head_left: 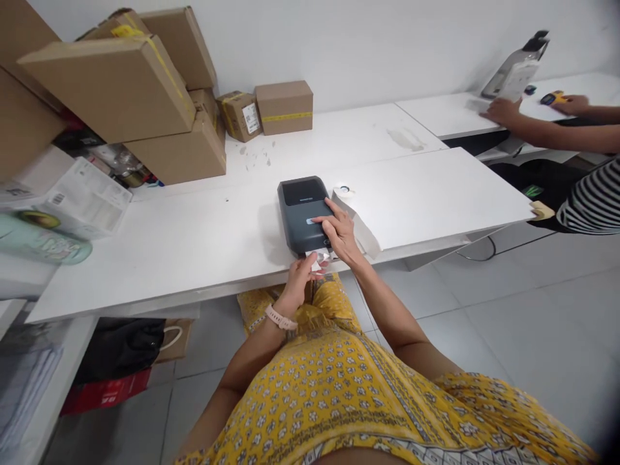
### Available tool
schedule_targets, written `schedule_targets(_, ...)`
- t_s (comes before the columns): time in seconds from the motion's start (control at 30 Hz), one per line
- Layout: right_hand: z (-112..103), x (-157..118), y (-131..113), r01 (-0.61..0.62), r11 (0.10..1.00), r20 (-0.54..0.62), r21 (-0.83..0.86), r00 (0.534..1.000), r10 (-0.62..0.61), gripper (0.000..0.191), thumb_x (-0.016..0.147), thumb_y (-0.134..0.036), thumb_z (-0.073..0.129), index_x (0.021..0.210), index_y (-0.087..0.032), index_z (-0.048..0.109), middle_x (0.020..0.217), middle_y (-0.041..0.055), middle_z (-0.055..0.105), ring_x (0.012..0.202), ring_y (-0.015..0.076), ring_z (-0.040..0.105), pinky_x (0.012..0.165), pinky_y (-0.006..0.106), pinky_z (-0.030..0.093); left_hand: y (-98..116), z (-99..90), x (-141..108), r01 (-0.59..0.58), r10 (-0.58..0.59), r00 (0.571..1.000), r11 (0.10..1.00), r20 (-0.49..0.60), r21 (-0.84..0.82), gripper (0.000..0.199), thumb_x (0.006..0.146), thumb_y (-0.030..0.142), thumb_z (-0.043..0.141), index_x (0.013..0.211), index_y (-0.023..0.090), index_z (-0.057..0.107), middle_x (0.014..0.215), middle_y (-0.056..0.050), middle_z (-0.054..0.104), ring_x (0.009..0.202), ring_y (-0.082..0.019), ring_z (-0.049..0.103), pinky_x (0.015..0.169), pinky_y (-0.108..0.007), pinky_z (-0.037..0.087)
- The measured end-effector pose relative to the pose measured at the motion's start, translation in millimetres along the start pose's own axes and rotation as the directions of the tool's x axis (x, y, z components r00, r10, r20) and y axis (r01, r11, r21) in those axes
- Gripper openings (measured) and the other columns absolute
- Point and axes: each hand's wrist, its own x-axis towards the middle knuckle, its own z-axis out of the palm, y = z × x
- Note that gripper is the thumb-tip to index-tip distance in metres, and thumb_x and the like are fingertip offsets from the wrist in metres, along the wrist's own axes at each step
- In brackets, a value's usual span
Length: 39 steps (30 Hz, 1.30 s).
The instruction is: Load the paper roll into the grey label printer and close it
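A dark grey label printer (303, 210) lies near the front edge of the white table (194, 239). My right hand (341, 234) rests on its right side with fingers apart, one fingertip at the pale lit button on top. At the printer's front end, my left hand (296, 282) pinches a small white label (314, 263) with a shiny part; some of its fingers are hidden behind the label. Beside the printer stands a white paper roll (343, 192), and a loose grey-white strip (365, 234) trails from it toward the table edge.
Cardboard boxes (111, 84) are stacked at the back left, with two smaller ones, including a taped box (285, 106), by the wall. A mint-green bottle (43, 239) lies at left. At far right, another person's hands (504, 112) work beside a pump bottle (513, 68).
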Motion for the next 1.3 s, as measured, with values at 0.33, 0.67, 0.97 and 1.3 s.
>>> schedule_targets(0.33, -8.9, 0.0, -20.8, 0.031, 0.94, 0.078, -0.339, 0.997, -0.005, 0.047, 0.113, -0.038, 0.029, 0.126, -0.035, 0.073, 0.162, -0.0011, 0.056, 0.154, 0.0291, 0.042, 0.131, 0.063, 0.016, 7.3, 23.3, 8.2, 0.076, -0.066, 0.991, 0.993, 0.119, -0.088, 0.047, 0.084, 0.06, 0.078, 0.077, 0.014, 0.069, 0.075, -0.01, 0.076, 0.061, -0.017, 0.07, 0.072, -0.036, 0.059)
schedule_targets(0.67, 3.3, -4.4, -16.5, 0.095, 0.962, -0.013, -0.257, 0.995, -0.101, 0.043, 0.111, -0.051, 0.039, 0.116, -0.03, 0.075, 0.156, 0.0042, 0.062, 0.152, 0.0317, 0.044, 0.13, 0.069, 0.011, 6.0, 29.9, 6.6, 0.049, -0.045, 0.998, 0.995, 0.044, -0.091, 0.036, 0.095, 0.047, 0.072, 0.084, 0.013, 0.069, 0.068, -0.007, 0.075, 0.055, -0.016, 0.071, 0.063, -0.029, 0.057)
schedule_targets(0.97, 13.4, -3.7, -19.2, -0.047, 0.989, -0.087, -0.138, 0.996, 0.035, 0.047, 0.111, -0.048, 0.031, 0.111, -0.03, 0.074, 0.156, 0.0026, 0.062, 0.153, 0.0303, 0.044, 0.129, 0.07, 0.012, -9.7, 21.5, 24.1, -0.038, 0.037, 0.999, 0.998, -0.034, -0.046, 0.03, 0.09, 0.042, 0.079, 0.098, 0.013, 0.071, 0.089, -0.008, 0.078, 0.07, -0.014, 0.071, 0.076, -0.03, 0.06)
schedule_targets(1.3, 14.2, -2.7, -29.7, -0.035, 0.956, -0.085, -0.291, 0.996, 0.01, 0.041, 0.11, -0.047, 0.033, 0.105, -0.028, 0.069, 0.154, 0.004, 0.064, 0.149, 0.0309, 0.046, 0.128, 0.069, 0.016, -16.5, 21.9, 29.5, -0.095, 0.094, 0.995, 0.994, -0.028, -0.052, 0.032, 0.084, 0.046, 0.081, 0.095, 0.016, 0.076, 0.099, -0.009, 0.08, 0.089, -0.02, 0.073, 0.082, -0.03, 0.055)
